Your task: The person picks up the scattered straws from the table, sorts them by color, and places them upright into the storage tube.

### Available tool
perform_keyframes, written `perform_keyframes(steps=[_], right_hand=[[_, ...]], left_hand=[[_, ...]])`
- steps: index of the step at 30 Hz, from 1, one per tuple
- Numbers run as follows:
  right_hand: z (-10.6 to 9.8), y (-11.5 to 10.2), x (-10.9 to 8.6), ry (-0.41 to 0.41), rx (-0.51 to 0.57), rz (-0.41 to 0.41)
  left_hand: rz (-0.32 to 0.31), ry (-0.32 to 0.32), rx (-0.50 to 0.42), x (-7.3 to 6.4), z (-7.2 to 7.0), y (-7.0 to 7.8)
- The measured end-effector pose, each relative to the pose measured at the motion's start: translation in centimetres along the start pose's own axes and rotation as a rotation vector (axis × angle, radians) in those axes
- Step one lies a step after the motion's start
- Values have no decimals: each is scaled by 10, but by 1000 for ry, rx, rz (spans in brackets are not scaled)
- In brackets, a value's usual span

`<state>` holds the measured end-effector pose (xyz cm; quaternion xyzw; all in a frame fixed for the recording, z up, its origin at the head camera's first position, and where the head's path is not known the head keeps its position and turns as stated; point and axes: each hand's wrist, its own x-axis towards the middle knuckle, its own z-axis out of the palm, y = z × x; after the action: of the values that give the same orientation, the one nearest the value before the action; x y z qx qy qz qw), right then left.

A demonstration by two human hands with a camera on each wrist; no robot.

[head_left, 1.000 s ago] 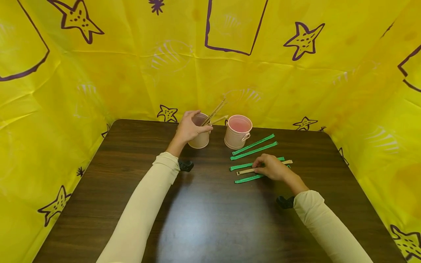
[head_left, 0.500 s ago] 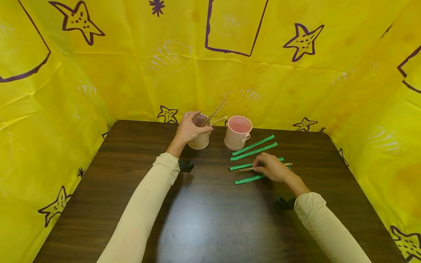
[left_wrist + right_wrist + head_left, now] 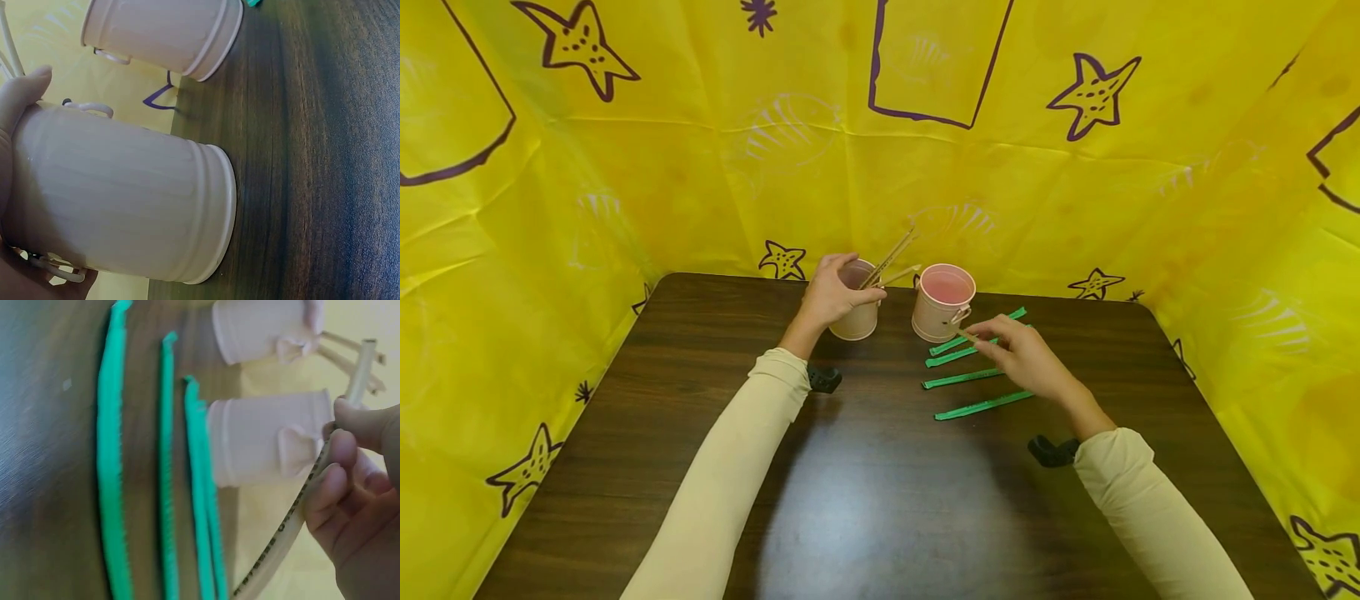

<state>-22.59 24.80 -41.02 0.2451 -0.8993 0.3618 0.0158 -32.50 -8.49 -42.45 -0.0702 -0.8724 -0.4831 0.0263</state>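
Observation:
My left hand (image 3: 826,298) grips the rim of the left pink bucket (image 3: 859,323), which stands on the table; the left wrist view shows the thumb (image 3: 25,94) at its rim. Two or more tan wrapped straws (image 3: 892,255) lean out of that bucket. Between thumb and fingers, my right hand (image 3: 1028,360) pinches another tan wrapped straw (image 3: 281,540) with dark print along it, raised above the table. Several green wrapped straws (image 3: 985,406) lie in a spread row beneath and beside this hand, which hides some of their right ends.
A second pink bucket (image 3: 931,320) with small side handles stands right of the gripped one, close to the right hand. The dark wooden table (image 3: 880,517) meets a yellow patterned cloth (image 3: 1000,183) behind the buckets.
My right hand has picked the tan straw up from among the green ones and moved it up and slightly left toward the right bucket. The left hand stays on its bucket.

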Motion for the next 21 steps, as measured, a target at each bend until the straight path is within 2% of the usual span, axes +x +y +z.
perform_keyframes(steps=[3, 7, 12, 21], right_hand=[[-5, -10, 4, 42, 43, 3], [-10, -23, 13, 111, 140, 58], [-15, -40, 28, 243, 313, 84], [-17, -58, 58, 490, 598, -17]], left_hand=[[-4, -1, -8, 0, 0, 0], [-11, -5, -16, -1, 0, 1], [-8, -8, -7, 0, 0, 1], [-5, -12, 7, 1, 0, 0]])
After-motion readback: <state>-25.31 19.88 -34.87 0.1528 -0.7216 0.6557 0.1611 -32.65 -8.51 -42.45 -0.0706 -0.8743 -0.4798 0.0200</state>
